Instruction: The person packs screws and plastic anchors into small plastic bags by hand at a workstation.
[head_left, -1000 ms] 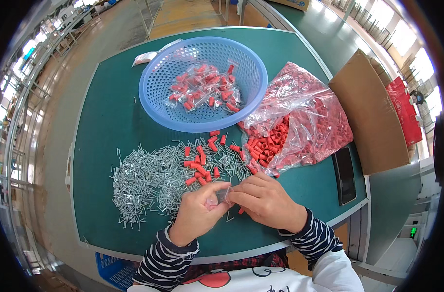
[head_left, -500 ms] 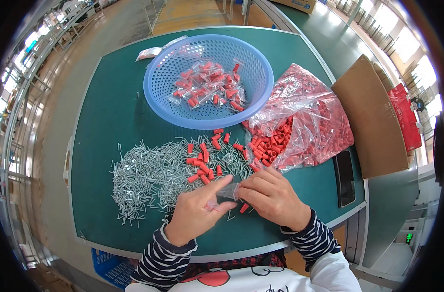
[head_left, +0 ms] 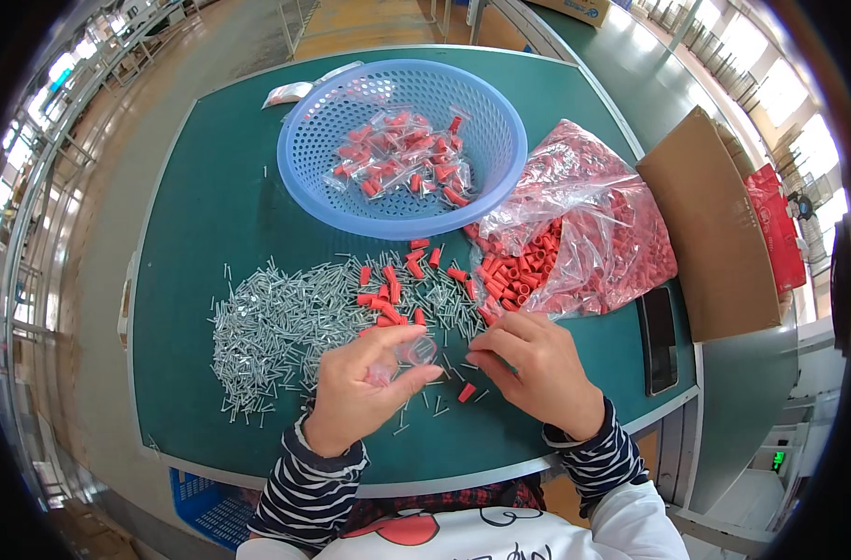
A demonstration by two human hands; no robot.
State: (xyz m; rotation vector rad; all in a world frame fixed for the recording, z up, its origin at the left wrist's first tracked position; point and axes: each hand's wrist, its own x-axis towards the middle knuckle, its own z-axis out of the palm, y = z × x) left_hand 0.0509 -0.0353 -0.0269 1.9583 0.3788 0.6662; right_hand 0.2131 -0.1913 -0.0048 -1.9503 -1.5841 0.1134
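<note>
My left hand point(head_left: 358, 387) curls around a small clear plastic bag point(head_left: 418, 351), which sticks out between thumb and forefinger. Something pinkish shows through plastic in its palm. To the right of the bag and apart from it, my right hand point(head_left: 537, 369) has its fingertips closed together; whether anything is in them is hidden. Just beyond both hands lie loose red plastic caps point(head_left: 391, 291) on a spread of silver screws point(head_left: 281, 331). A single red cap point(head_left: 467, 392) rests on the table near my right fingers, with a few stray screws around it.
A blue perforated basket point(head_left: 304, 201) holds several small clear bags with red caps inside. Beside it, a large clear sack point(head_left: 621, 233) spills red caps. A dark phone point(head_left: 660, 341) and an open cardboard box point(head_left: 710, 233) stand at the right of the green table point(head_left: 211, 205).
My right hand has come away from the small bag, leaving a gap. My left hand has drawn slightly left and still has the bag.
</note>
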